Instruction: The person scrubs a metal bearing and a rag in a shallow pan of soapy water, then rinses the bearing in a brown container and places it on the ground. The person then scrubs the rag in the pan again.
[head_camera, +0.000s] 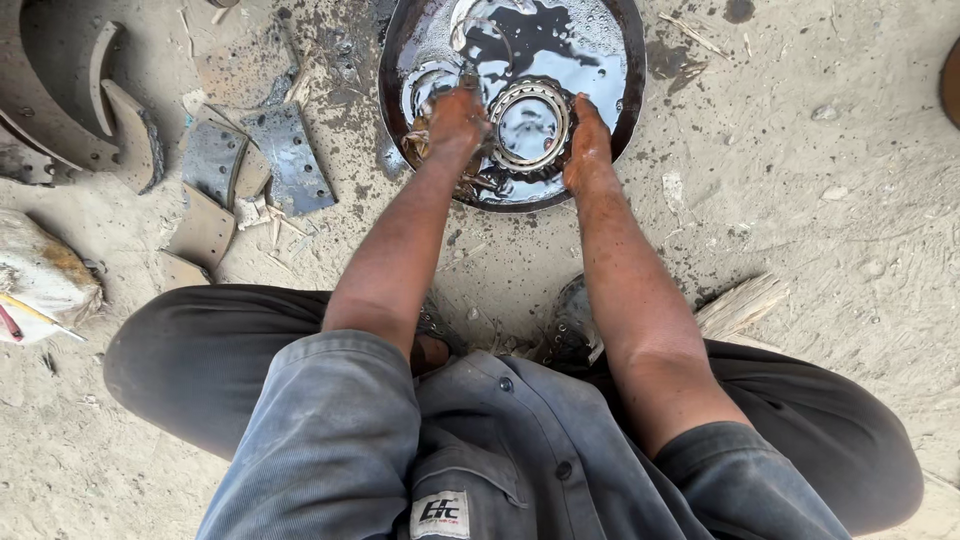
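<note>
1. Steel bearing ring, roller cage visible, lying in dark oily liquid inside round metal pan on the dirt floor.
2. Right hand: at the ring's right edge, touching it; fingers together, pressed along the rim (grip around it not discernible).
3. Left hand: at the ring's left edge, oil-coated; fingers curled down into the liquid, whether clamped on anything cannot be told.
4. Second, smaller ring: in the pan just beyond the left hand, partly submerged.
5. Curved brake shoes: several, scattered on the floor, well left of the pan.
6. Grey work clothes and dark trousers: wearer crouched, knees spread, forearms reaching forward between them.
</note>
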